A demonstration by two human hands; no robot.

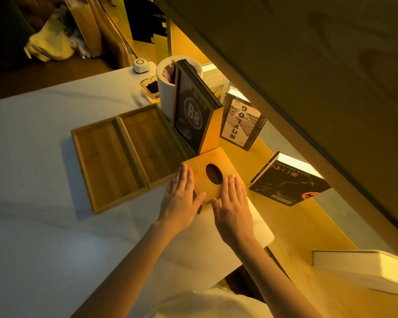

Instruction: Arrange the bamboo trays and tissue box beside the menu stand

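A bamboo tissue box (205,165) with an oval hole in its lid sits on the white table, right in front of the menu stand (194,113), a wooden holder with a black "B8" card. My left hand (182,196) lies flat on the box's near-left corner, fingers together and straight. My right hand (233,203) rests flat on its near-right edge. Neither hand grips it. Two shallow bamboo trays lie side by side to the left of the stand: the outer tray (104,164) and the inner tray (147,143), long edges touching.
A white cylinder container (166,97) stands behind the menu stand, with an ashtray (151,87) and a call button (141,64) beyond it. Books (287,182) lean on the wooden shelf at right under a slanted wooden panel. A white book (363,269) lies near right.
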